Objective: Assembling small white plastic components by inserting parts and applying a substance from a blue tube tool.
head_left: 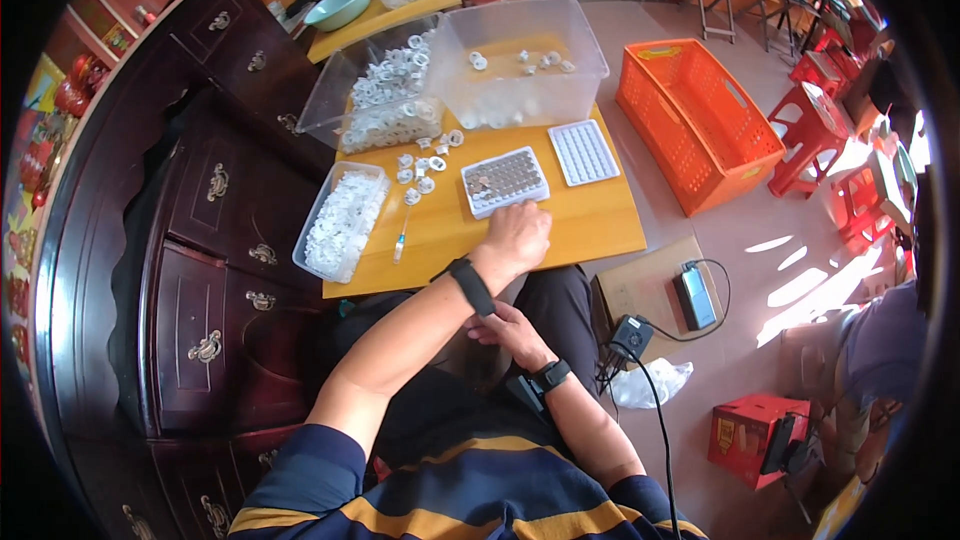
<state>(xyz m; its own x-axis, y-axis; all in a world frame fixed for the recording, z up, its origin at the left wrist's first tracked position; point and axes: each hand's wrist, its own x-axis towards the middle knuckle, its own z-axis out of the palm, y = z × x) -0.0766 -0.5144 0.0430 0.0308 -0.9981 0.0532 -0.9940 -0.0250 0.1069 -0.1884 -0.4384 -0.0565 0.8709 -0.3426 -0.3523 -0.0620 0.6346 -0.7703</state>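
My left hand [516, 237] is at the table's front edge, fingers curled in, against the near side of a white tray [540, 199] filled with small round metallic discs [505, 178]. Whatever its fingers pinch is hidden. Below the edge, over my lap, my right hand [517, 334] is near my left wrist, its fingers loosely apart with nothing seen in them. Left of the tray lie several white ring-shaped plastic parts [425, 185]. A thin tool with a blue and white handle [400, 246] lies in front of them.
A clear box of small white pieces [345, 220] stands at the table's left. Behind are a clear bin of white rings [390, 80] and a larger clear bin [520, 40]. A white compartment tray [584, 152] lies right; an orange crate [690, 130] stands beyond. Dark drawers [220, 180] flank the left.
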